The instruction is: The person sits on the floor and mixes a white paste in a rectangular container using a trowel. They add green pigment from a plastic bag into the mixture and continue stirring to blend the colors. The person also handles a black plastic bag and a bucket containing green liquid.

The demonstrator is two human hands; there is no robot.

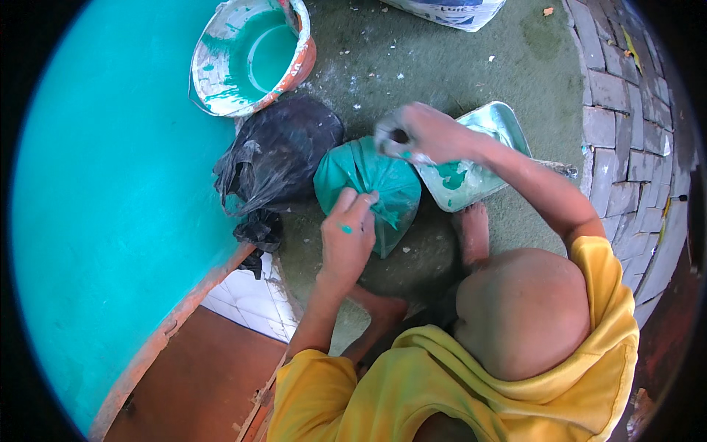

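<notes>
Bag (398, 190) of green plastic, bunched at the neck, rests on the floor (412, 62) between the black bag (298, 147) and the tray (465, 197). The left hand (348, 236) pinches the neck. The right hand (426, 134) is curled and blurred near the tray's left side; I cannot tell what, if anything, it grips. Slack left fingers could let the neck fall open, spilling whatever is inside, and a hard tug could split thin plastic. Dipping low, the right forearm might smear itself on the tray's green paint. The foot (475, 230), close by the tray, could jolt it. Beyond, the bucket (300, 68) holds more paint, which a knock could slop.
</notes>
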